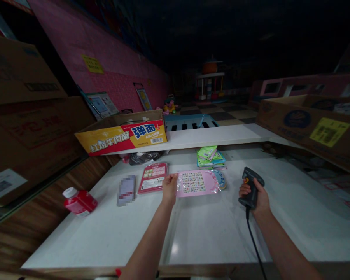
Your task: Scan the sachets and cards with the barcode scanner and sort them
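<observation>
My left hand (169, 187) pinches the left edge of a pink sticker pack (196, 182) that lies flat on the white counter (210, 233). My right hand (255, 198) is closed round a black handheld barcode scanner (251, 186), its head pointing away from me and its cable trailing down toward me. The scanner is a short way right of the pink pack. A round blue item (221, 179) peeks out from under the pack's right edge.
A red packet (152, 177) and a small blurred card (126, 190) lie left of the pack. A red bottle with a white cap (79, 201) lies on its side at far left. A stack of green packs (210, 157) sits behind. An open noodle carton (125, 134) stands on the raised shelf; another cardboard box (315, 124) is at right.
</observation>
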The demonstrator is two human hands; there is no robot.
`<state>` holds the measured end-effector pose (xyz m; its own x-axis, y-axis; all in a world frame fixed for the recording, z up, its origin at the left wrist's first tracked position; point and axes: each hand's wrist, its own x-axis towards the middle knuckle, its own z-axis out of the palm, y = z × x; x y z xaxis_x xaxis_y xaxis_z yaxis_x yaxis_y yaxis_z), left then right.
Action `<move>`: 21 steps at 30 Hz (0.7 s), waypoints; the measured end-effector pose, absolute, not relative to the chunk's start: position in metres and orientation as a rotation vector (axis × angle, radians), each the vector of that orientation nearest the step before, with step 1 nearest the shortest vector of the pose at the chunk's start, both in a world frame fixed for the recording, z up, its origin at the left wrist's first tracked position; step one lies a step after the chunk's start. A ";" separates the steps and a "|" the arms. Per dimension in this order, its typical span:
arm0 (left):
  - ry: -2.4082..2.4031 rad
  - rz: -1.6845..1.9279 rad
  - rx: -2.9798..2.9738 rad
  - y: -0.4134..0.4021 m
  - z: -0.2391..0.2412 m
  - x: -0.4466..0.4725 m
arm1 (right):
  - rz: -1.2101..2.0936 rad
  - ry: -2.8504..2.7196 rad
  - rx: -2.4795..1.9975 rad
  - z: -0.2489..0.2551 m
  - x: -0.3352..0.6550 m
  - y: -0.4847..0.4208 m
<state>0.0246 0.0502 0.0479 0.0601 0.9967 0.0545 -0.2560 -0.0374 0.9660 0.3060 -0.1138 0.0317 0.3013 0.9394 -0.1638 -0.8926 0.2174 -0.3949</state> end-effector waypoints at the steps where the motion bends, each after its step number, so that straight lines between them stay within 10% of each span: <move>1: 0.972 1.293 1.115 0.056 0.046 0.031 | 1.266 -0.131 -0.470 0.032 0.306 -0.113; 21: 1.074 1.076 2.297 0.027 0.021 0.041 | 1.271 -0.048 -0.466 0.029 0.306 -0.110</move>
